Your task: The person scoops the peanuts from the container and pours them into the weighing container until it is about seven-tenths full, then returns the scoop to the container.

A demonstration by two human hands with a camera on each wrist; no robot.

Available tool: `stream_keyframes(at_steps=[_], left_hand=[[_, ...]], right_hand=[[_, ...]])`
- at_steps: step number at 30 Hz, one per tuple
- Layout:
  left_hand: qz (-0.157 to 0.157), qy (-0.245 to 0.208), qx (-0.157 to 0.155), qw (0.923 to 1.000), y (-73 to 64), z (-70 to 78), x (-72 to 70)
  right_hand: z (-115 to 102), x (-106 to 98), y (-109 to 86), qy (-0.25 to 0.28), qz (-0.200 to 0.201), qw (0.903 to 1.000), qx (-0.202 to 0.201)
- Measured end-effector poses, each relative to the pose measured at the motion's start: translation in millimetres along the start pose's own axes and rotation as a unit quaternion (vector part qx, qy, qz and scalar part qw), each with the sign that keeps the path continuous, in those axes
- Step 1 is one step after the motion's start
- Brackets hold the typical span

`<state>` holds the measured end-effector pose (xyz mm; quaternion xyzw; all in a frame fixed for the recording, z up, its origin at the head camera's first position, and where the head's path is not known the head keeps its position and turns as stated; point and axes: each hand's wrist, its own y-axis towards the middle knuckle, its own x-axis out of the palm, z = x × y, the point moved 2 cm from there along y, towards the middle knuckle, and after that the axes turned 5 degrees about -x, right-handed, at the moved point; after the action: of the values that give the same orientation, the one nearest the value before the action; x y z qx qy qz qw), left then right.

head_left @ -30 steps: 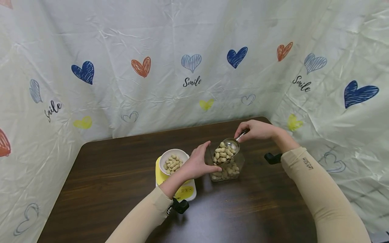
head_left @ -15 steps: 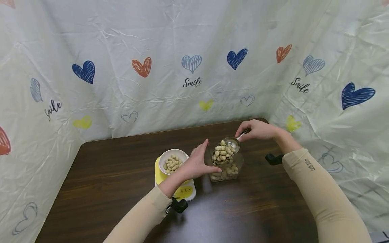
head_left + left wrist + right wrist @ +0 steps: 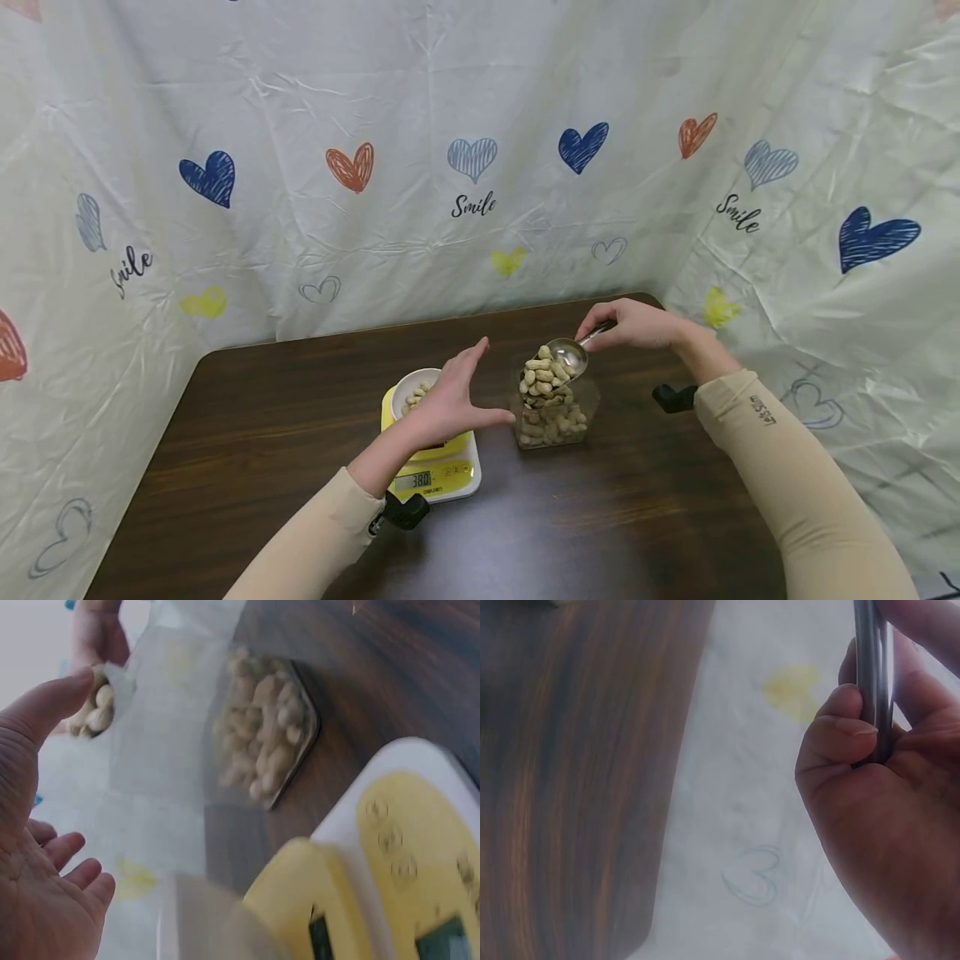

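Note:
My right hand (image 3: 633, 323) grips the handle of a metal scoop (image 3: 572, 357), its fingers curled round it in the right wrist view too. Heaped in the scoop are unshelled peanuts (image 3: 542, 377), held over a clear square container (image 3: 592, 400) with more peanuts in its lower part. My left hand (image 3: 447, 404) is spread, thumb apart from the fingers, just left of the container and not touching it. Beneath that hand a white bowl (image 3: 405, 387) of peanuts, partly hidden, stands on a yellow and white kitchen scale (image 3: 471, 475). The scale's display seems to read 38.0.
Everything stands on a dark wooden table (image 3: 285, 433). A white curtain (image 3: 405, 100) printed with hearts hangs behind the table and along both sides. A black wrist camera (image 3: 405, 510) sits near the scale's front edge.
My left hand has let go of the container and moved left over the bowl, uncovering the scale's display. The scoop of peanuts has shifted slightly left.

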<state>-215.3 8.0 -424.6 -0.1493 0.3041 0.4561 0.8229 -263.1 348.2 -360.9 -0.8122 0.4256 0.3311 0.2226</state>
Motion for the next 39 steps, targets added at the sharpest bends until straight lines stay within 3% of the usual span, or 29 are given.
stream_keyframes(at_steps=[5, 12, 17, 28, 39], left_hand=[[0.024, 0.003, 0.011, 0.9997, -12.5, -9.4, -22.3], [0.037, -0.002, -0.023, 0.999, -32.3, -29.5, -50.7], [0.044, 0.005, -0.036, 0.9983, -42.7, -45.0, -63.3], [0.033, 0.024, -0.065, 0.9971, -57.4, -85.4, -59.3], [0.038, 0.019, -0.08, 0.9959, -55.6, -101.5, -48.6]], right_hand=[[-5.8, 3.5, 3.8, -0.003, 0.0, 1.0, -0.001], [-14.5, 11.4, 12.3, 0.005, -0.006, 0.9999, -0.007], [-23.4, 18.8, 20.6, 0.017, -0.003, 0.9998, -0.008], [-45.5, 37.1, 38.2, 0.03, 0.007, 0.9995, -0.004], [-63.3, 57.6, 55.9, 0.045, 0.026, 0.9981, 0.033]])
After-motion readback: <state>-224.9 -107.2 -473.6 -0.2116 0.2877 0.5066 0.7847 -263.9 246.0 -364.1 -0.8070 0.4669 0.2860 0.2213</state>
